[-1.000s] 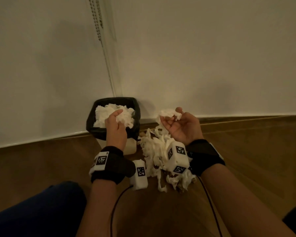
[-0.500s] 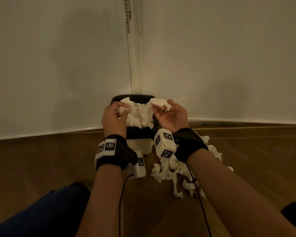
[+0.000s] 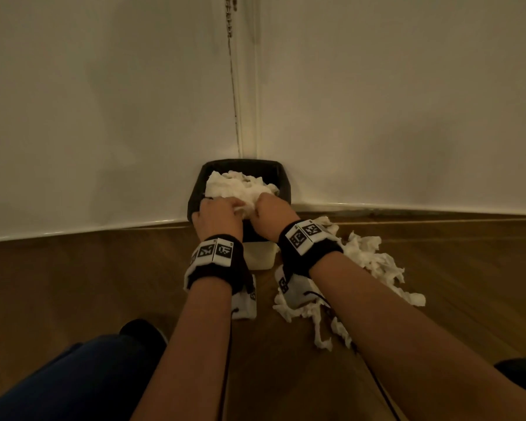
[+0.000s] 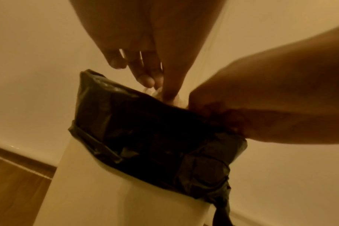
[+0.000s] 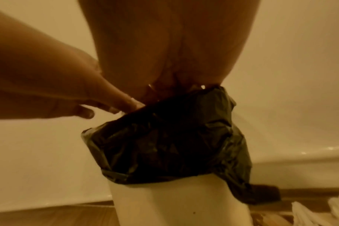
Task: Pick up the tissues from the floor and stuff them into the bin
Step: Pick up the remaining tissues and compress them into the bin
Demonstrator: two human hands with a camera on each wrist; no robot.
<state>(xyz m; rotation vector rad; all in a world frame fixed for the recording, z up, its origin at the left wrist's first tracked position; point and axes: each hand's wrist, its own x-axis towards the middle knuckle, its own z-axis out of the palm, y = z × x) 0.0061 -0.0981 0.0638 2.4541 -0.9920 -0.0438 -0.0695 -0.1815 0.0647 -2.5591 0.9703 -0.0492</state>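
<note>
- The bin (image 3: 257, 259), a white body with a black liner (image 3: 283, 180) folded over its rim, stands in the corner where the two walls meet; every place below is told from it.
- A mound of white tissues in the bin (image 3: 240, 186) fills its mouth and rises above the rim.
- The left hand (image 3: 217, 218) lies palm-down on the near left edge of the bin, with its fingers (image 4: 145, 76) pointing down, held close together and nearly straight, pressing into the mound rather than pinching it.
- The right hand (image 3: 272, 212) lies palm-down on the near right edge of the bin, knuckles beside those of the left hand; its fingertips are sunk past the liner among the tissues, so I cannot tell whether they are spread or closed on paper.
- A loose heap of tissues on the floor (image 3: 371, 259) lies to the right of the bin and trails toward the person, partly hidden under the right forearm.
- Each wrist wears a black band (image 3: 217, 265) with white marker blocks, just in front of the bin.
- A bead chain (image 3: 230, 16) hangs down the wall above the bin.
- A leg in dark blue cloth (image 3: 67, 378) shows well to the near left of the bin.
</note>
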